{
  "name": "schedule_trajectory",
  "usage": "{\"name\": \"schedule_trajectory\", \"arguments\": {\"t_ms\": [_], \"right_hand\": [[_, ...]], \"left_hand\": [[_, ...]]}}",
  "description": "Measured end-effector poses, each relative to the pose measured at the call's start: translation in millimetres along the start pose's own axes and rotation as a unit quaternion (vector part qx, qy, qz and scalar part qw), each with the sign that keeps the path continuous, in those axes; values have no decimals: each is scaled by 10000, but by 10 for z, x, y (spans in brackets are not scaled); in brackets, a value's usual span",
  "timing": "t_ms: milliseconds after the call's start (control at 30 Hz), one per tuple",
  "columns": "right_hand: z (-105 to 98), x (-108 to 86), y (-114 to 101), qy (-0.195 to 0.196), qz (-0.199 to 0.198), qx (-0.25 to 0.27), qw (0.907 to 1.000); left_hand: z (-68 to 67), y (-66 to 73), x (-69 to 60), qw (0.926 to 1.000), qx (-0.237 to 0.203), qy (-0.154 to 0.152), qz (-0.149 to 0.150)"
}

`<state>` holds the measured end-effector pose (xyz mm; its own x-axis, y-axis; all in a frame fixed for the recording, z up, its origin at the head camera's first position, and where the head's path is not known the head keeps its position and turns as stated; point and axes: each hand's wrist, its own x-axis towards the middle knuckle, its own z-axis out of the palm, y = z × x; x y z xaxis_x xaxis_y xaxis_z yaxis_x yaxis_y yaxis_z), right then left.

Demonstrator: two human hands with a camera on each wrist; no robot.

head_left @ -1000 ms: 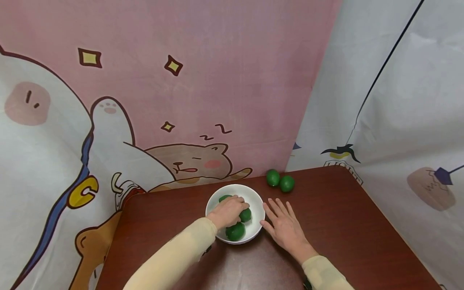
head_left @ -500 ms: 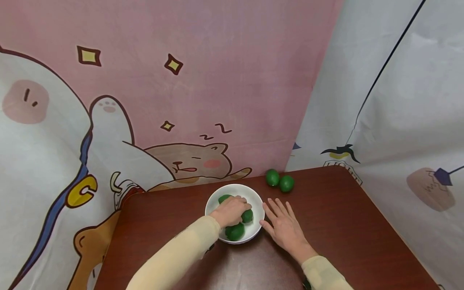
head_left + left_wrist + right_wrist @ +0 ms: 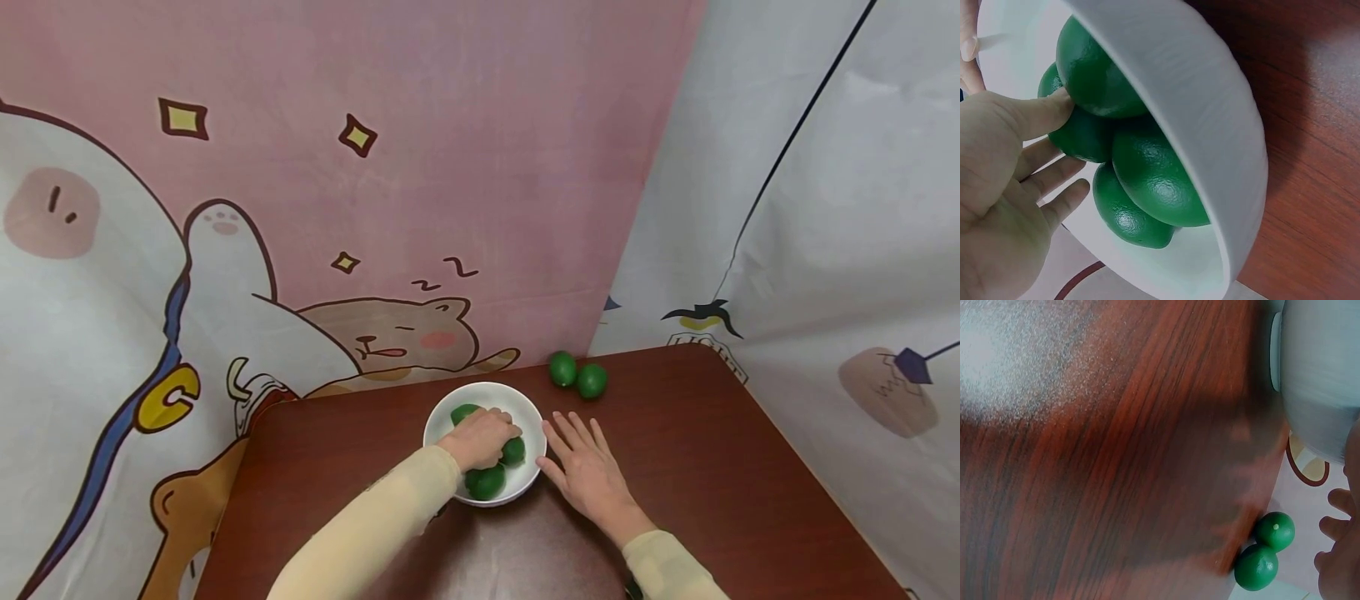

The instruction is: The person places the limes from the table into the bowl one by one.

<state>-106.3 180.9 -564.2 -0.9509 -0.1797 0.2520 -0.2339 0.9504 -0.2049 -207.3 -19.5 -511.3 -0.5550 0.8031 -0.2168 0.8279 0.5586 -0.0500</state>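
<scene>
A white bowl (image 3: 527, 417) holding several green limes (image 3: 1154, 175) stands on the table. Over the bowl is my left hand (image 3: 480, 437), reaching in from the left. In the left wrist view its thumb touches one lime, while the other visible fingers extend loosely beside the pile, not wrapped round a fruit. One lime (image 3: 513, 451) shows by the fingertips in the head view; part of the pile is hidden under the hand. My right hand (image 3: 592, 479) has its fingers spread and straight, its thumb and index fingertips at the bowl's right rim.
Two more limes (image 3: 592, 381) lie side by side near the table's back edge, right of the bowl. The dark red-brown wooden table (image 3: 720, 467) meets a printed cloth backdrop (image 3: 480, 183) behind and a white cloth (image 3: 847, 250) on the right.
My left hand has shifted slightly to the right within the bowl, and the lime by its fingertips has moved a little right and nearer. The right hand stays in place.
</scene>
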Motion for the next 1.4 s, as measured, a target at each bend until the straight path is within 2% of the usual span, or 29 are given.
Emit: {"name": "schedule_trajectory", "arguments": {"t_ms": [133, 367, 700, 833, 1067, 1400], "right_hand": [[9, 3, 2, -12, -6, -40, 10000], [15, 3, 8, -44, 3, -51, 10000], [9, 10, 7, -16, -55, -100, 9999], [-1, 10, 4, -47, -37, -59, 10000], [-11, 10, 5, -112, -5, -41, 9999], [-9, 15, 4, -127, 8, -68, 9999]], "left_hand": [[-6, -3, -1, 10000, 73, -5, 31], [-62, -11, -34, 9997, 35, -256, -1], [-79, -90, -191, 9990, -251, -148, -329], [-55, -143, -258, 9988, -352, 35, -330], [-52, -224, -389, 9974, -388, 564, -234], [-25, -309, -546, 9928, -536, 951, -486]]}}
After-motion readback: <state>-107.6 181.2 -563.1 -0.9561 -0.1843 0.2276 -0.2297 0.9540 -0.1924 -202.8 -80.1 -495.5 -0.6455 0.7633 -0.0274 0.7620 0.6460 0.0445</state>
